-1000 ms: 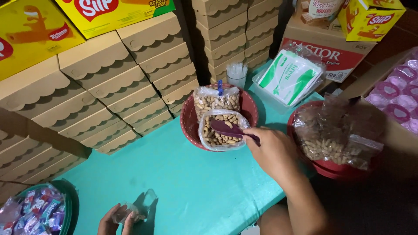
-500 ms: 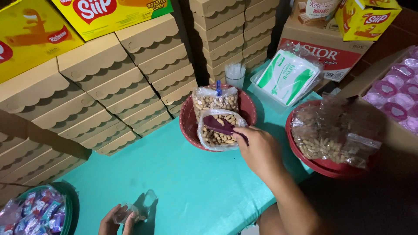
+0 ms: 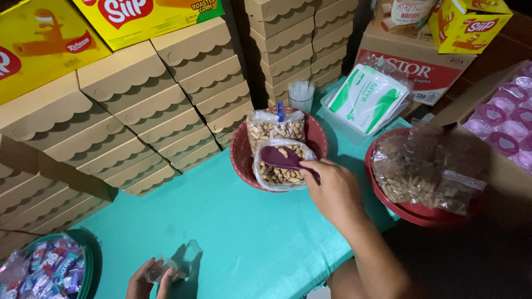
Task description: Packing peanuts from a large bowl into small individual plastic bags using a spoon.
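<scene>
My right hand [image 3: 332, 191] grips the handle of a purple scoop [image 3: 282, 158], whose bowl lies in an open plastic bag of peanuts [image 3: 280, 173]. That bag sits in a red bowl [image 3: 241, 152] on the teal table [image 3: 249, 238], with a second, tied bag of peanuts [image 3: 274, 127] behind it. My left hand [image 3: 148, 279] is at the bottom edge and holds a small clear plastic bag [image 3: 174, 266] just above the table.
Stacks of tan cardboard boxes [image 3: 138, 111] rise at the left and back. A second red bowl [image 3: 410, 207] with bagged peanuts stands at the right. A green basket of wrapped candies [image 3: 41, 271] sits at the bottom left, and a clear cup [image 3: 301, 95] stands behind the bowl.
My right hand has pushed the purple scoop forward and left, deeper into the open peanut bag. My left hand and its small bag have stayed in place.
</scene>
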